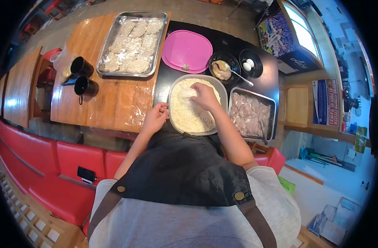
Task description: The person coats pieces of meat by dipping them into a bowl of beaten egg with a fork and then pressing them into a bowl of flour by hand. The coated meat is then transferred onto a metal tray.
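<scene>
A tub (224,93) of pale breadcrumbs (187,113) stands directly in front of me. Inside it, my right hand (205,97) is closed over a pinch of crumbs, with a whitish blur at the fingertips. My left hand (156,118) is beside the tub's left wall, its fingers loosely bent and apart, nothing in them. To the right is a metal tray (274,111) of raw meat pieces (249,113), with tongs (263,132) at its edge. Behind the tub, a black bowl (234,58) holds meat in yellowish egg and a white-handled utensil (242,77).
Coated pieces (135,47) fill a large metal tray (100,68) at the back left. A pink lid (188,49) lies behind the tub. Two eggs (248,65) sit in a dark bowl (257,72). Black mugs (85,86) stand on the wooden table (114,105).
</scene>
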Demonstrator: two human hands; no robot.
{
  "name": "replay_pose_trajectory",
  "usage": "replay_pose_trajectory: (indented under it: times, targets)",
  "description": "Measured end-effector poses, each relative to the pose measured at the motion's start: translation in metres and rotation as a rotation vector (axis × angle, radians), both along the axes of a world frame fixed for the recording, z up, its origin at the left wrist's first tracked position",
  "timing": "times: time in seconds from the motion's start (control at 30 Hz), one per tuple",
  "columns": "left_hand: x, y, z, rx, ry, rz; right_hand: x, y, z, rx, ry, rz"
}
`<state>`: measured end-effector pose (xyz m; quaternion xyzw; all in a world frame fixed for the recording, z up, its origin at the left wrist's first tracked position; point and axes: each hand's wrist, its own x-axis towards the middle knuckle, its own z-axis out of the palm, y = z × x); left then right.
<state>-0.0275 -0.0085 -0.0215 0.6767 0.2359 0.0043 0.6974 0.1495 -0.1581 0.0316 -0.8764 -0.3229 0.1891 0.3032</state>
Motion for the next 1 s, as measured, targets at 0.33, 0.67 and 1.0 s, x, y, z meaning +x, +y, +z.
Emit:
replay_pose_trajectory:
  times: [0.33, 0.67, 1.0]
  targets:
    - [0.006, -0.002, 0.004, 0.032, 0.015, -0.071, 0.006, 0.049, -0.061, -0.064, 0.013, -0.05]
    - [0.006, -0.004, -0.008, 0.017, -0.039, -0.009, -0.015, 0.044, -0.045, -0.142, 0.054, 0.003]
    - [0.004, -0.006, 0.002, 0.053, -0.003, -0.036, 0.006, 0.02, -0.034, -0.248, 0.273, -0.058]
